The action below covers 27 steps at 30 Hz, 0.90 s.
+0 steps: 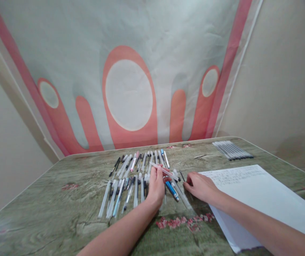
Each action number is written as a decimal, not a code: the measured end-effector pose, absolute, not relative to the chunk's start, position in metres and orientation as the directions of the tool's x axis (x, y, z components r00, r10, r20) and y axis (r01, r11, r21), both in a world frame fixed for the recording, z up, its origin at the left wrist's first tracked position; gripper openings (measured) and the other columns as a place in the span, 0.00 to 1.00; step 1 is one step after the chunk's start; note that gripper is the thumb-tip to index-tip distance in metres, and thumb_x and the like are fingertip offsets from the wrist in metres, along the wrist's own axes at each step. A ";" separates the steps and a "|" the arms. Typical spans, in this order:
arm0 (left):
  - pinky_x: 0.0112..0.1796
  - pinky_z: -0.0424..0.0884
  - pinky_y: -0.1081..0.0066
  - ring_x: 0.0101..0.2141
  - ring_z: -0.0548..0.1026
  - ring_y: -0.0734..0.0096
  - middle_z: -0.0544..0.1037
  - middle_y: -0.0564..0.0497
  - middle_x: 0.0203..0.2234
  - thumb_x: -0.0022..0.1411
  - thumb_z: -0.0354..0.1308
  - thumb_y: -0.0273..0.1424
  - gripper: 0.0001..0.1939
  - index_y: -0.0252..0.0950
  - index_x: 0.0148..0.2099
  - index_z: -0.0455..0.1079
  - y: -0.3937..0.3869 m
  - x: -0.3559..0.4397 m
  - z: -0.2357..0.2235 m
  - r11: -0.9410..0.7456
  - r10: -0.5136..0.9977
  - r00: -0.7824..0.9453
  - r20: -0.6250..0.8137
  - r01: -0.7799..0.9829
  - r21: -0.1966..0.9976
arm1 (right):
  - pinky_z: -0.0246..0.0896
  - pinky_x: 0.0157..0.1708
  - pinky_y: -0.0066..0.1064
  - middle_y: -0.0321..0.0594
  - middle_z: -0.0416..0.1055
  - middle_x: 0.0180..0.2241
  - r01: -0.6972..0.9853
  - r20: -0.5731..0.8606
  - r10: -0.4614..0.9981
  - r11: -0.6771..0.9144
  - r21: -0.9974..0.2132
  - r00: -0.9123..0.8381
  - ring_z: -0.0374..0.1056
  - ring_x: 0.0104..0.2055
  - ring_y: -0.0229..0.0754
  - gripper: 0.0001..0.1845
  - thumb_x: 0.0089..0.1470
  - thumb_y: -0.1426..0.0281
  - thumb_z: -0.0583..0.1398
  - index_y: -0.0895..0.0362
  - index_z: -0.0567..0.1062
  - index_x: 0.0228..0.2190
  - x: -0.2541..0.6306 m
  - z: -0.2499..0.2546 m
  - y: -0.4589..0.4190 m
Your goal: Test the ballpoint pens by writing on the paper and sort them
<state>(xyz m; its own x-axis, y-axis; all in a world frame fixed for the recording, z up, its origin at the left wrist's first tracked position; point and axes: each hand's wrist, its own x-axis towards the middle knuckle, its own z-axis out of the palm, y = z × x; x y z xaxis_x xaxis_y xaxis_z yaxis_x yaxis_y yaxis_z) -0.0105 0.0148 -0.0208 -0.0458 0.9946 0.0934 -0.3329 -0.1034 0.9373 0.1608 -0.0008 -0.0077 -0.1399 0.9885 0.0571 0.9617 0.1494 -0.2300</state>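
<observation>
My left hand (156, 186) is closed around a translucent white pen (171, 173), which slants across above the rows on the table. Under and beside that hand lie a blue pen (172, 191) and a clear pen barrel (185, 199). My right hand (200, 185) rests low at the left edge of the paper, its fingers curled together. Whatever its fingertips may pinch is hidden or too small to name. Just beyond them is a thin black piece (182, 175).
Two rows of pens, mostly clear or white, spread across the table; a pink one (133, 164) is in the back row. Several grey pens (231, 150) lie side by side at back right. Written-on paper (261, 199) lies at right on the wood-patterned table (61, 213).
</observation>
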 end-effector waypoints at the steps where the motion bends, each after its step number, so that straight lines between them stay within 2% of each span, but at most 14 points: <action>1: 0.29 0.69 0.72 0.29 0.72 0.72 0.71 0.48 0.30 0.60 0.47 0.42 0.16 0.34 0.43 0.60 0.015 -0.010 -0.021 -0.104 0.995 -0.047 0.093 -0.331 0.938 | 0.47 0.25 0.29 0.39 0.71 0.28 0.967 0.039 0.992 0.129 -0.219 -0.123 0.67 0.32 0.42 0.13 0.51 0.61 0.51 0.55 0.70 0.25 0.162 -0.006 0.000; 6: 0.28 0.69 0.72 0.28 0.72 0.73 0.72 0.49 0.30 0.59 0.48 0.43 0.17 0.35 0.42 0.60 0.016 -0.010 -0.019 -0.096 0.995 -0.056 0.082 -0.340 0.935 | 0.48 0.24 0.29 0.41 0.73 0.28 0.986 -0.020 0.997 0.070 -0.148 -0.074 0.69 0.32 0.45 0.13 0.49 0.63 0.51 0.55 0.72 0.24 0.166 0.000 0.003; 10: 0.28 0.68 0.74 0.27 0.72 0.75 0.72 0.49 0.29 0.58 0.50 0.42 0.15 0.34 0.39 0.60 0.016 -0.011 -0.015 -0.075 0.996 -0.081 0.048 -0.380 0.922 | 0.49 0.24 0.29 0.45 0.74 0.28 0.990 0.033 0.995 0.094 -0.102 -0.091 0.69 0.32 0.46 0.11 0.46 0.67 0.53 0.56 0.73 0.22 0.169 -0.002 0.006; 14: 0.27 0.68 0.75 0.27 0.73 0.75 0.73 0.50 0.28 0.58 0.51 0.41 0.14 0.35 0.39 0.59 0.017 -0.013 -0.011 -0.043 0.996 -0.087 0.002 -0.477 0.878 | 0.49 0.23 0.29 0.47 0.73 0.25 0.981 0.103 0.988 0.132 -0.145 -0.118 0.70 0.29 0.47 0.11 0.45 0.69 0.53 0.57 0.72 0.19 0.171 -0.007 0.012; 16: 0.27 0.69 0.74 0.26 0.74 0.73 0.74 0.49 0.28 0.59 0.50 0.40 0.14 0.35 0.40 0.58 0.019 -0.015 -0.009 -0.011 0.994 -0.101 -0.051 -0.538 0.843 | 0.50 0.22 0.28 0.45 0.72 0.21 0.962 0.130 0.984 0.148 -0.228 -0.121 0.69 0.27 0.45 0.10 0.45 0.70 0.54 0.57 0.71 0.16 0.173 -0.005 0.014; 19: 0.29 0.70 0.73 0.25 0.74 0.74 0.75 0.47 0.27 0.61 0.47 0.35 0.09 0.36 0.41 0.56 0.021 -0.017 -0.008 0.022 0.983 -0.130 -0.127 -0.609 0.793 | 0.51 0.19 0.25 0.38 0.69 0.16 0.871 0.102 0.987 0.160 -0.465 -0.127 0.66 0.18 0.38 0.10 0.45 0.69 0.54 0.57 0.69 0.17 0.175 0.004 0.014; 23: 0.34 0.71 0.69 0.28 0.76 0.71 0.76 0.44 0.27 0.63 0.44 0.30 0.03 0.36 0.39 0.54 0.024 -0.018 -0.007 0.023 0.977 -0.141 -0.158 -0.670 0.742 | 0.53 0.16 0.23 0.34 0.70 0.19 0.579 -0.029 0.965 0.133 -0.805 -0.261 0.62 0.14 0.32 0.08 0.46 0.66 0.55 0.58 0.69 0.24 0.175 0.020 0.010; 25: 0.36 0.71 0.67 0.30 0.76 0.69 0.76 0.44 0.27 0.63 0.44 0.29 0.02 0.36 0.38 0.54 0.024 -0.018 -0.006 0.018 0.978 -0.140 -0.157 -0.688 0.725 | 0.54 0.16 0.22 0.33 0.69 0.20 0.430 -0.057 0.945 0.093 -0.898 -0.323 0.61 0.16 0.31 0.11 0.44 0.67 0.56 0.59 0.69 0.31 0.174 0.025 0.008; 27: 0.36 0.72 0.67 0.30 0.76 0.68 0.76 0.45 0.27 0.63 0.44 0.28 0.01 0.36 0.38 0.54 0.024 -0.017 -0.005 0.016 0.977 -0.141 -0.160 -0.699 0.715 | 0.55 0.17 0.22 0.32 0.67 0.19 0.348 -0.062 0.929 0.075 -0.935 -0.365 0.60 0.18 0.31 0.15 0.43 0.69 0.57 0.60 0.69 0.36 0.173 0.027 0.009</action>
